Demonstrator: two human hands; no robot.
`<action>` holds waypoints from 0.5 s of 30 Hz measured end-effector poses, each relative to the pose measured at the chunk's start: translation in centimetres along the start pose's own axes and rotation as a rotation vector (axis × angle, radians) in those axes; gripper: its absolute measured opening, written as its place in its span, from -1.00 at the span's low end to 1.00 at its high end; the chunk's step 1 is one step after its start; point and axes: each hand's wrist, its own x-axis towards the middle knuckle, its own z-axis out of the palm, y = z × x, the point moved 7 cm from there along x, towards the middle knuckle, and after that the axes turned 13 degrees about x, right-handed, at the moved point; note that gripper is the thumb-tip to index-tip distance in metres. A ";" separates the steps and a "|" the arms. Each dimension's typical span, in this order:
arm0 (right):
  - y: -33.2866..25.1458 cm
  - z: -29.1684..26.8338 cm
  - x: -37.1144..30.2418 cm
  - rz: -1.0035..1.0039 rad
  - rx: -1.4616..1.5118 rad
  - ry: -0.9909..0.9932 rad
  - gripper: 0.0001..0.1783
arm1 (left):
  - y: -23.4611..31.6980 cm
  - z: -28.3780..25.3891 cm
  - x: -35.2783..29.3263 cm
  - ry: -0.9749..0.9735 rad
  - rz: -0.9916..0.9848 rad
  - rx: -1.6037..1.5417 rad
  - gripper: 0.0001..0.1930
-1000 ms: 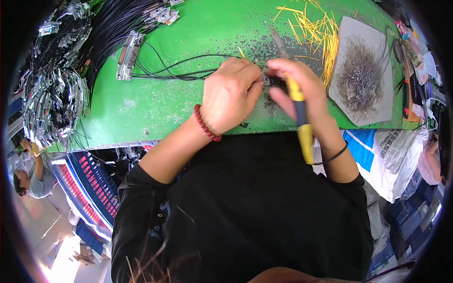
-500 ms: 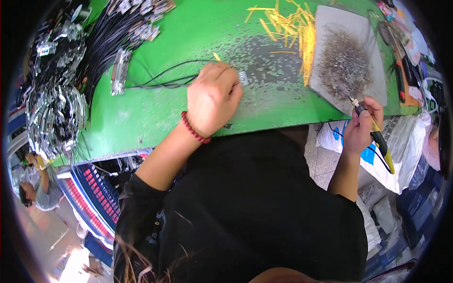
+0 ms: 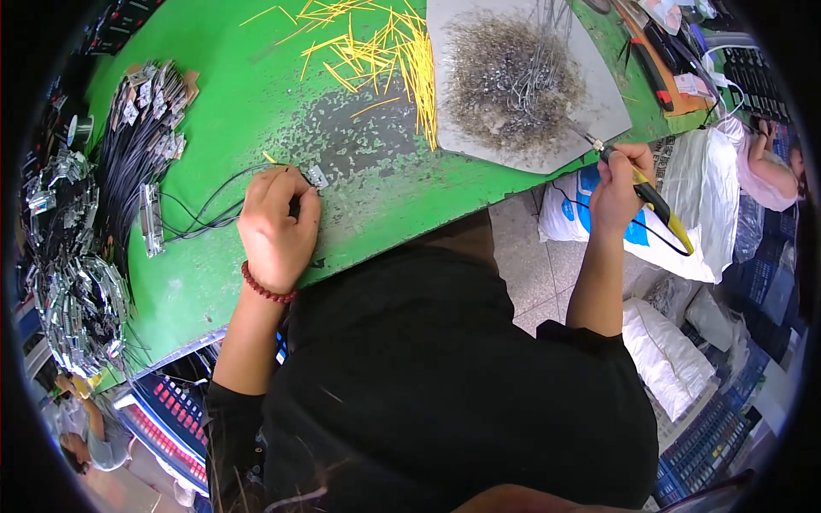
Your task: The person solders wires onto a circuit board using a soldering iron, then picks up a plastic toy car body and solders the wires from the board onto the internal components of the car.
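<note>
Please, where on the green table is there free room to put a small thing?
Bare green table shows between the black wire bundle and the yellow sticks, and near the front edge between the left hand and the gray board. Crowded: far left, with metal parts, and the board's middle, with scraps.

White sack (image 3: 705,188) near pale floor tiles (image 3: 523,256), another person (image 3: 108,449) at lower left.

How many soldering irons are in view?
1: the yellow-and-black soldering iron in the right hand, its tip at the grey board. More may be hidden in the clutter.
</note>
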 end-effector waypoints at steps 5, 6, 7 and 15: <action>0.6 1.0 0.1 -0.011 -0.017 -0.065 -0.93 | 0.1 0.0 0.1 -0.002 -0.007 0.019 -0.88; 0.6 1.3 0.2 -0.004 -0.027 -0.069 -0.93 | 0.1 0.0 0.1 0.000 -0.005 0.020 -0.88; 0.7 1.3 0.2 -0.005 -0.026 -0.068 -0.93 | 0.1 0.0 0.1 -0.003 -0.004 0.019 -0.88; 1.2 1.2 0.4 0.000 -0.014 -0.041 -0.95 | 0.2 -0.3 0.2 -0.029 -0.022 -0.004 -0.88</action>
